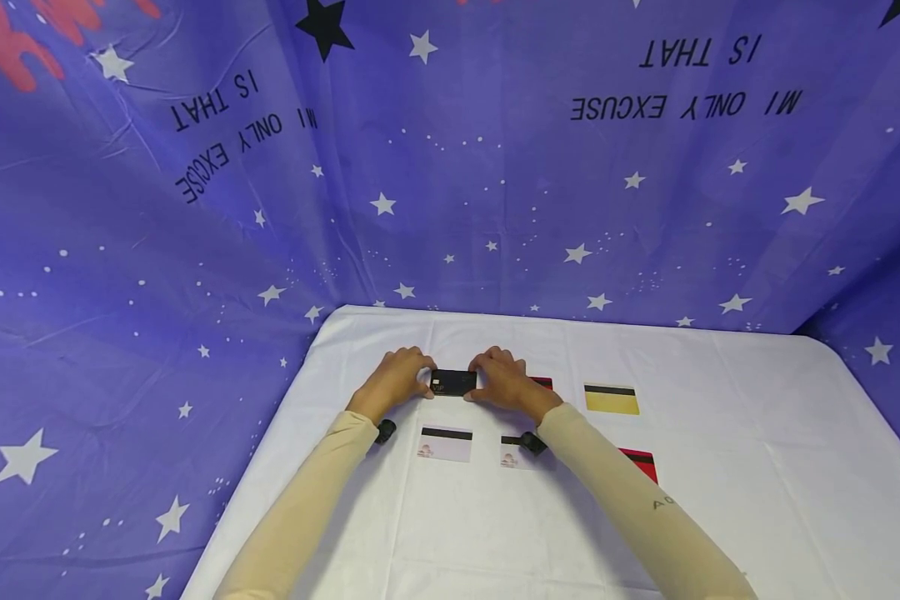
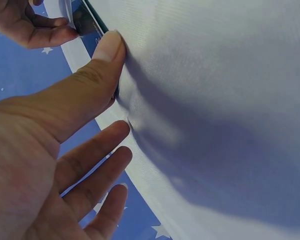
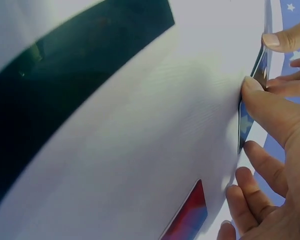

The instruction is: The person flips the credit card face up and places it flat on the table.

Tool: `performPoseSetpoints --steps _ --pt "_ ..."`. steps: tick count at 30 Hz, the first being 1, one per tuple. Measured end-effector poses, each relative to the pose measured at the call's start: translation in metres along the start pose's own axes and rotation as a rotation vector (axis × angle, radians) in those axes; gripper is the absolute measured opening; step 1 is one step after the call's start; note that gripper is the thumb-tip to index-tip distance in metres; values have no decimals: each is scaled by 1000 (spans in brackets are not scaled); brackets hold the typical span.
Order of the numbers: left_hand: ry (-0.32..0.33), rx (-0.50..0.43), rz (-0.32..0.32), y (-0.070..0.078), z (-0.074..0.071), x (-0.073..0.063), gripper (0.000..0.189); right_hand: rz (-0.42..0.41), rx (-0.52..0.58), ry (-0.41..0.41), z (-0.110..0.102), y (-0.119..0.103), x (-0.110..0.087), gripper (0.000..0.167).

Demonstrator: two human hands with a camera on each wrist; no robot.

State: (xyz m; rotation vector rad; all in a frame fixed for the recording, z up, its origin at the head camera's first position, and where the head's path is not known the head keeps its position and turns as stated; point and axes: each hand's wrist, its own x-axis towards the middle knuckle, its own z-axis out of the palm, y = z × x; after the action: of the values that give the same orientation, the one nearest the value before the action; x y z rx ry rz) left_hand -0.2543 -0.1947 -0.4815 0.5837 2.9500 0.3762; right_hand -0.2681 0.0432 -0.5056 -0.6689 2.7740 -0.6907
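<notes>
A black card (image 1: 453, 383) marked VIP, with a small gold chip, is held at its two short ends. My left hand (image 1: 397, 382) pinches its left end between thumb and fingers, while my right hand (image 1: 501, 382) grips the right end. In the left wrist view the thumb (image 2: 110, 47) presses along the edge of the dark card (image 2: 90, 25); the other three fingers are spread loosely. From the right wrist the card (image 3: 246, 120) appears nearly edge-on, close over the white cloth, its face shiny.
Two pale cards with black stripes lie nearer, one in the middle (image 1: 447, 450) and one (image 1: 512, 457) partly under the right wrist camera. A yellow card (image 1: 612, 403) lies to the right. One red card (image 1: 543, 382) is half hidden by the right hand, another (image 1: 643, 465) by the right sleeve.
</notes>
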Motion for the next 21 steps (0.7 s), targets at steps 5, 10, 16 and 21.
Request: performPoseSetpoints --steps 5,10,16,21 --pt "12 36 19 2 -1 -1 46 5 -15 3 0 1 0 53" --pt "19 36 31 3 -2 -2 45 3 -7 8 2 3 0 53" --pt "5 39 16 4 -3 -3 47 -5 8 12 1 4 -1 53" --pt "-5 53 8 5 -3 -2 49 -12 12 11 2 5 -2 53"
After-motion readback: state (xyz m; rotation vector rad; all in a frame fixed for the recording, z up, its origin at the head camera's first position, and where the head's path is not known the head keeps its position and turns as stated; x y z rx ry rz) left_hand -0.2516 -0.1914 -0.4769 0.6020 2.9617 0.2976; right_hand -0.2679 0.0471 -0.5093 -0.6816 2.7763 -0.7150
